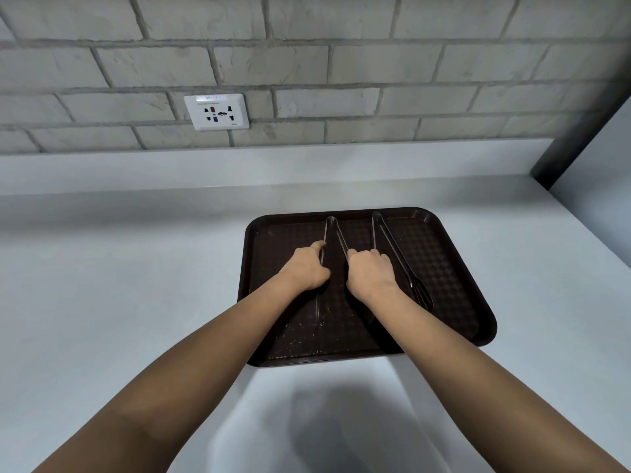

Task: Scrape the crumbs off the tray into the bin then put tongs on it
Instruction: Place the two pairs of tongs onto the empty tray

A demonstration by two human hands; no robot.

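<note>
— Where is the tray now?

— The dark brown tray (454,268) lies flat on the pale grey surface (136,268), near the front edge of it, a little turned. Small light crumbs (300,336) are scattered on its near left part.

— And the tongs?

— Two pairs of dark tongs are on the tray. The left tongs (336,233) have the hinge end toward the wall, and the two arms are spread toward the person. The right tongs (397,254) lie just beside them, closed, with the forked tips pointing to the near right corner.

— What are the hands doing?

— The left hand (307,269) is curled around the left arm of the left tongs. The right hand (370,273) grips the right arm of the same pair, fingers closed around it. Both hands are over the middle of the tray, near each other but apart.

— Anything else in the room?

— A white socket (216,112) sits on the grey brick wall (375,63) behind the surface.
</note>
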